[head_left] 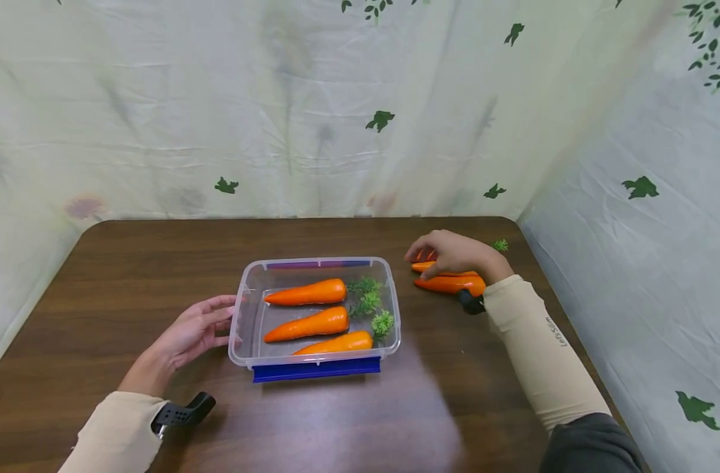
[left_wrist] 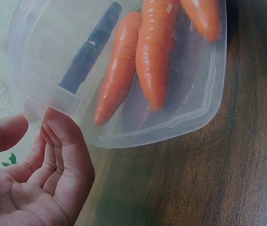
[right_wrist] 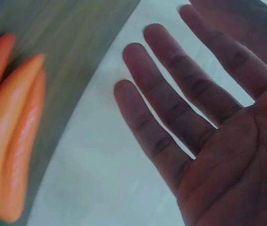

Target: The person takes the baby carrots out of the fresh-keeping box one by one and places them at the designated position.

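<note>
A clear plastic container (head_left: 389, 309) with blue latches stands open mid-table. Three orange carrots lie in it: a far one (head_left: 307, 292), a middle one (head_left: 313, 324) and a near one (head_left: 342, 342), with green tops to the right. My left hand (head_left: 197, 328) touches the container's left wall with thumb and fingers apart; the left wrist view shows the fingertips (left_wrist: 53, 117) at its rim. To the right, my right hand (head_left: 454, 249) is over more carrots (head_left: 454, 284) on the table. In the right wrist view its fingers are spread, holding nothing, with carrots (right_wrist: 15, 141) beside it.
The brown wooden table (head_left: 159, 263) has rounded far corners. A white cloth (head_left: 313, 131) with green leaf prints hangs behind it and along the right side. A green carrot top (head_left: 500, 245) shows beyond the right wrist.
</note>
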Demonstrator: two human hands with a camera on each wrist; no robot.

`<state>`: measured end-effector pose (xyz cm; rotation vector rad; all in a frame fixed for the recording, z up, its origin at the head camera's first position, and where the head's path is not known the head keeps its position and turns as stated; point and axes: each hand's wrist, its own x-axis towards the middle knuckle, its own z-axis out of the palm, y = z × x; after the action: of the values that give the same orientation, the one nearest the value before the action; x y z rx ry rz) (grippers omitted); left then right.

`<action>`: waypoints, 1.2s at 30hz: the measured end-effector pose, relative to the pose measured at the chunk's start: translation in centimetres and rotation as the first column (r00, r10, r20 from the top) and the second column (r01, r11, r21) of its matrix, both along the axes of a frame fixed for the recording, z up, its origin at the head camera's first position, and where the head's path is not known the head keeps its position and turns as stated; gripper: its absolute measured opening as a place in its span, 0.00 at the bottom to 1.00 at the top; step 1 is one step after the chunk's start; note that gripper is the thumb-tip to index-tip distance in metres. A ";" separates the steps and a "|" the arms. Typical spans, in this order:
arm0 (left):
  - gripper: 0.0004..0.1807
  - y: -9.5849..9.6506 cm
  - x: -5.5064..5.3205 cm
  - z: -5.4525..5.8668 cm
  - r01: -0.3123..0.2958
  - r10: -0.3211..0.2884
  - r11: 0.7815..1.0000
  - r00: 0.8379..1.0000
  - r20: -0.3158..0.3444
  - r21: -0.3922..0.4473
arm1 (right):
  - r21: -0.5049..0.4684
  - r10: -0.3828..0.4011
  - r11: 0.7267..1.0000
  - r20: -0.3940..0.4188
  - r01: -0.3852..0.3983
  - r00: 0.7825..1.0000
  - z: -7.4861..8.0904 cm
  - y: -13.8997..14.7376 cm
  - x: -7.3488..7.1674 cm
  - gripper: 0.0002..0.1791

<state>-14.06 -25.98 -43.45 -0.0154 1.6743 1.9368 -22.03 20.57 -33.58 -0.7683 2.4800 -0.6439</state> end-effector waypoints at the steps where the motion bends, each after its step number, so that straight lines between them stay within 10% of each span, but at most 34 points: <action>1: 0.16 0.0 0.0 0.0 0.001 -0.001 1.000 1.000 0.001 0.003 | 0.006 0.021 1.000 0.005 -0.021 1.000 0.2 -0.7 -0.2 0.21; 23: 0.20 0.4 -0.3 0.0 0.010 -0.010 1.000 1.000 0.010 0.002 | 0.038 0.294 0.948 0.266 -0.315 0.918 -1.6 -13.7 -2.2 0.26; 36: 0.22 0.1 0.0 0.1 0.003 -0.003 1.000 1.000 0.001 -0.016 | 0.109 0.168 0.962 0.490 -0.251 0.856 -3.6 -16.7 -1.5 0.25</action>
<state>-14.07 -25.90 -43.38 -0.0198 1.6888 1.9211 -23.51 3.90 -37.15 -0.7020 1.9363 -0.4657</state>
